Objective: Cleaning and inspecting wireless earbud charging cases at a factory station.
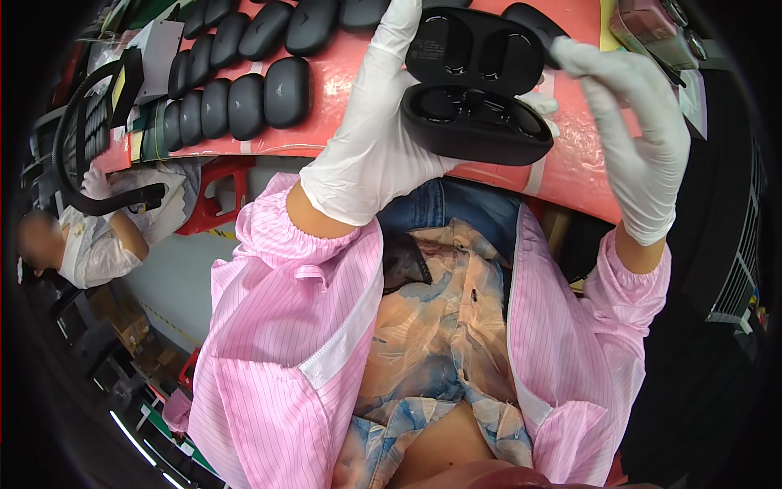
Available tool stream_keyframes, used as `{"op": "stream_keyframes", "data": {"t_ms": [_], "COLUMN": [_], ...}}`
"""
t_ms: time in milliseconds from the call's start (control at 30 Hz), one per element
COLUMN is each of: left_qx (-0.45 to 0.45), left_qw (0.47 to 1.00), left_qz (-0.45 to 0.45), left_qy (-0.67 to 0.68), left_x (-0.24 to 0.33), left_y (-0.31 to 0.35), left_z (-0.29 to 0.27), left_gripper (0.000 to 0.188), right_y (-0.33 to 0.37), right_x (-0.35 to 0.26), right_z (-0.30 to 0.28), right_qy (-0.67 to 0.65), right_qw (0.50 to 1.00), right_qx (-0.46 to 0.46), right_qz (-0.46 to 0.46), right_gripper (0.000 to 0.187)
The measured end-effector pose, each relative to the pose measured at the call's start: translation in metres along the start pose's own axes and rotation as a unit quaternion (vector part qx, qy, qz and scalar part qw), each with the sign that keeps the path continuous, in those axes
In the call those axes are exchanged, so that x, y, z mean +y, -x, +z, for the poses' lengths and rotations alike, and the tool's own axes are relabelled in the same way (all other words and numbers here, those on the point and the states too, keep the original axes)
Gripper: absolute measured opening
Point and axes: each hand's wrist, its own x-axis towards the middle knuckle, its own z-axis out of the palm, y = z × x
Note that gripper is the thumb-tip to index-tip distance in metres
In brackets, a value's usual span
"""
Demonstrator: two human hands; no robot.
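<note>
Though partly under black cases (pixel 287 92), red tabletop (pixel 330 98) above grey floor (pixel 189 277).

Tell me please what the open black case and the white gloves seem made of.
Open black case: probably moulded plastic; matte outer shell with dull reflections, glossier inside with sharp highlights.
White gloves: thin rubber-like material, perhaps latex or nitrile, with soft sheen and wrinkles.

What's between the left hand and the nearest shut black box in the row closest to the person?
In the head view, just shiny red table shows between the left hand and that shut black box.
</note>
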Motion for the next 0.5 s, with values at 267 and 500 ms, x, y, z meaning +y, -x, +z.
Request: {"op": "stream_keyframes", "data": {"t_ms": [267, 500], "left_qx": [0.031, 0.157], "left_qw": [0.999, 0.983], "left_qz": [0.011, -0.075], "left_qy": [-0.003, 0.058], "left_x": [-0.027, -0.044], "left_y": [-0.011, -0.021], "left_z": [0.05, 0.063], "left_gripper": [0.085, 0.08], "right_y": [0.062, 0.062], "right_x": [0.062, 0.063], "right_z": [0.003, -0.017], "right_qy": [-0.219, -0.075], "right_qw": [0.941, 0.978], "right_qx": [0.181, 0.185], "right_qz": [0.182, 0.06], "right_gripper": [0.021, 0.02]}}
